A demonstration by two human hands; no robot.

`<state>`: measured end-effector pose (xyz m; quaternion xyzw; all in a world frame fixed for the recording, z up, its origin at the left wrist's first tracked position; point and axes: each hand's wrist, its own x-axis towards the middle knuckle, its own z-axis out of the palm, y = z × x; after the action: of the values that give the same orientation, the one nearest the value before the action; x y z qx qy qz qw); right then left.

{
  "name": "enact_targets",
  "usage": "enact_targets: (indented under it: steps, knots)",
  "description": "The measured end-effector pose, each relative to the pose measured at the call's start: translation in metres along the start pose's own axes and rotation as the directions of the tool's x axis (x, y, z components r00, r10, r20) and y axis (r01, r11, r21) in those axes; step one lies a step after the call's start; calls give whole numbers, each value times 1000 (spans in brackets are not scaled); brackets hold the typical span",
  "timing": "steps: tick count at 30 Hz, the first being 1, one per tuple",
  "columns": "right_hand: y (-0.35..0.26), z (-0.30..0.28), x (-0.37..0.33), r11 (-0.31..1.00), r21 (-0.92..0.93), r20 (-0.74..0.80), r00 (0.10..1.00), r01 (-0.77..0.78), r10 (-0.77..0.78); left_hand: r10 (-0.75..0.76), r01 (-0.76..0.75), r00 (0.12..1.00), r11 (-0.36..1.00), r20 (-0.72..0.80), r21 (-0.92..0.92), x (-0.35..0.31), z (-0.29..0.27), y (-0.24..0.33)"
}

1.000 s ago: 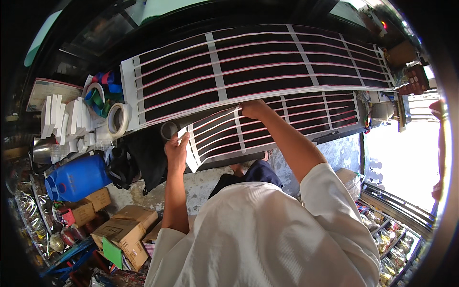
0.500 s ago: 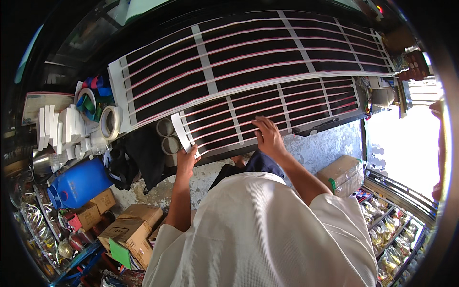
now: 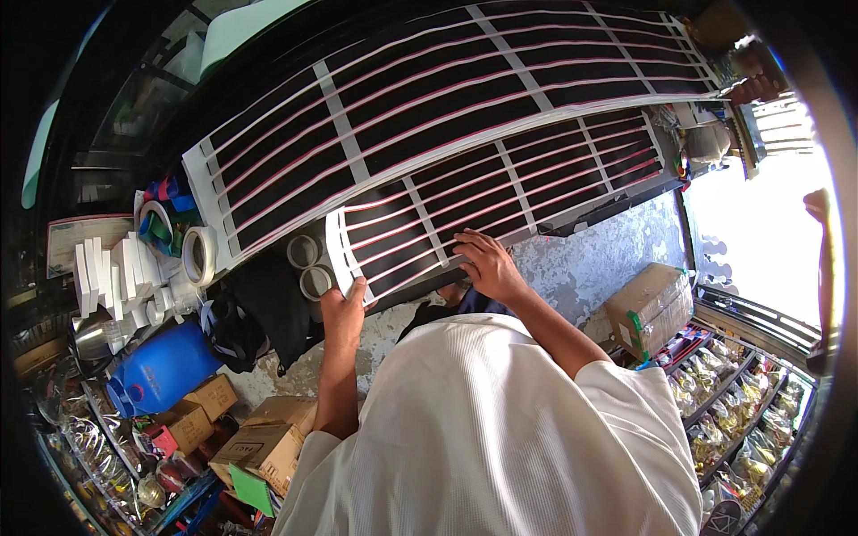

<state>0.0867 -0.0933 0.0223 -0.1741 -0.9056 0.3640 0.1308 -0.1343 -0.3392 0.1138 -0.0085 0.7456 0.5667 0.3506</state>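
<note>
A long dark sheet (image 3: 384, 247) with pale, red-edged strips and grey crossbands lies before me on the lower level of the bench. My left hand (image 3: 342, 313) grips its near-left corner, thumb on top, at the white end band (image 3: 336, 250), which curves slightly. Resting on the near strips further right is my right hand (image 3: 489, 265), fingers stretched out and a little apart. Behind is a larger striped sheet (image 3: 429, 98) of the same pattern, overlapping the far edge of the lower one.
Tape rolls (image 3: 198, 255) and stacked white blocks (image 3: 107, 277) sit at the left end. Two round tubes (image 3: 313, 281) stand beside the lower sheet. A blue drum (image 3: 165, 368) and cardboard boxes (image 3: 264, 438) are at lower left; a taped carton (image 3: 651, 308) and bagged-goods racks (image 3: 742, 420) at right.
My right hand has slid left and nearer along the strips. The left hand keeps its hold on the corner, whose end band bows more. The whole view has shifted slightly.
</note>
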Motion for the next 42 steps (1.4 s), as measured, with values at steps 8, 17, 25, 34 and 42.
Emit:
enact_targets:
  steps: [8, 17, 25, 34, 42]
  knots:
    - [3, 9, 10, 997, 30, 15, 997, 76, -76, 84, -82, 996, 995, 29, -63, -22, 22, 19]
    - [-1, 4, 16, 995, 33, 41, 995, 94, -95, 16, -16, 1000, 1000, 26, 0, -22, 15, 37]
    - [-7, 6, 24, 992, 16, 72, 989, 125, -126, -1, 2, 1000, 999, 23, -53, -23, 14, 43]
    - [-4, 44, 13, 971, -234, 15, 999, 53, -51, -2, 3, 1000, 999, 11, -44, -24, 11, 41]
    - [-7, 60, 6, 942, -335, 16, 1000, -9, 16, -68, 67, 997, 997, -22, -28, -17, 0, 28]
